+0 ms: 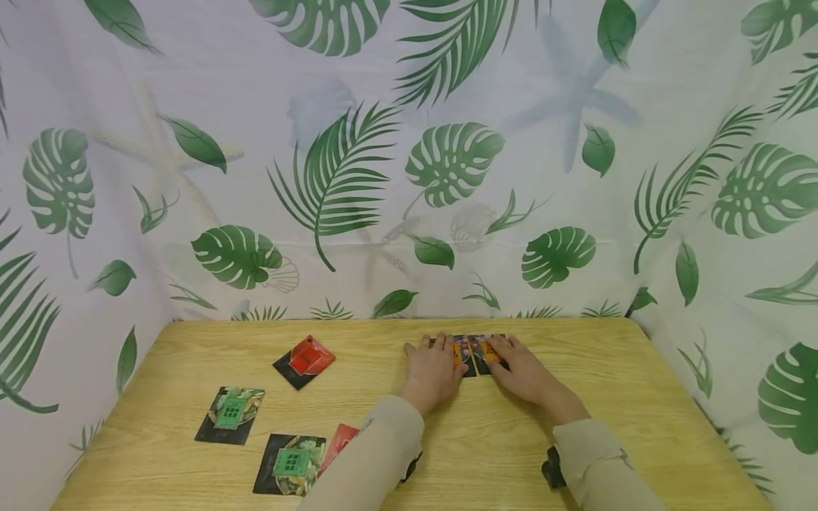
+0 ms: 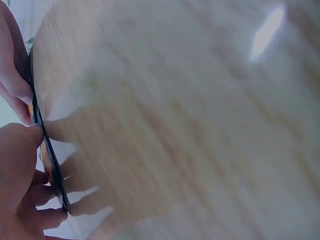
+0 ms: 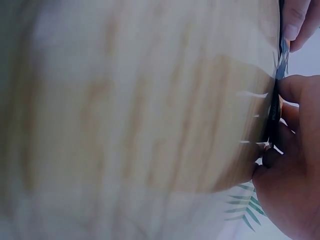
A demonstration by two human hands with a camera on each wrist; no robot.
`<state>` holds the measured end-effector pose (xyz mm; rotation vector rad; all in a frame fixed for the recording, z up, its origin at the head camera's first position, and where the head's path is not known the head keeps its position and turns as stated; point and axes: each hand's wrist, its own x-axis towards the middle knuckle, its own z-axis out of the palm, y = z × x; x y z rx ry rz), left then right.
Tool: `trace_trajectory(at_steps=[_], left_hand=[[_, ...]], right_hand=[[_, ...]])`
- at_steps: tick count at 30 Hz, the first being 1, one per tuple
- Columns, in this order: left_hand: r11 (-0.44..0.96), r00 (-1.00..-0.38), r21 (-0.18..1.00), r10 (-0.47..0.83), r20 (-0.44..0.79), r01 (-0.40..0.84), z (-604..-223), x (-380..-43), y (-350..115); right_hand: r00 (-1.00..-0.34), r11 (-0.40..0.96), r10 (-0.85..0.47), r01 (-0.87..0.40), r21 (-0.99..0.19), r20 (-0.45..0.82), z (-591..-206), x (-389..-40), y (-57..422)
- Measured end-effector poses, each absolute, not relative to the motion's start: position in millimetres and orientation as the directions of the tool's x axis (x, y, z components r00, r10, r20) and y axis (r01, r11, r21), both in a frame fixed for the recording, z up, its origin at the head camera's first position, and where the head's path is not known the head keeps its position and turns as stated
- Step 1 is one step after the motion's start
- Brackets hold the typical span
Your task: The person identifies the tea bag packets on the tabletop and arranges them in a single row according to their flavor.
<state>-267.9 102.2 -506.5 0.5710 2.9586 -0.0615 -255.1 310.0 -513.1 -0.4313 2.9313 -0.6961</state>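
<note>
Two flat dark packets with orange labels lie side by side near the table's back edge, right of centre in the head view. My left hand point(image 1: 434, 372) rests on the left packet point(image 1: 468, 358), fingers spread and pointing away, covering much of it. On the right packet point(image 1: 479, 363) lies my right hand point(image 1: 525, 375), fingers extended over its top and right side. In the left wrist view, the left thumb and fingertips touch a packet's thin edge point(image 2: 55, 167) low against the tabletop. The right wrist view shows the right thumb point(image 3: 290, 89) at the packet's near edge.
A red and black packet point(image 1: 304, 362) lies at the back left of the wooden table point(image 1: 511, 454). Two green-labelled packets point(image 1: 230, 416) are nearer the front left. Another red packet point(image 1: 339, 440) is partly hidden by the left sleeve. Leaf-patterned cloth point(image 1: 358, 298) encloses the table.
</note>
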Motion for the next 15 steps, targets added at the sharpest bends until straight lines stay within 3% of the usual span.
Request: trace_trajectory(at_steps=[15], left_hand=[[0.92, -0.918, -0.025, 0.388, -0.083, 0.391, -510.2, -268.3, 103.9]], right_hand=[[-0.96, 0.853, -0.276, -0.217, -0.475, -0.056, -513.1, -254.2, 309.8]])
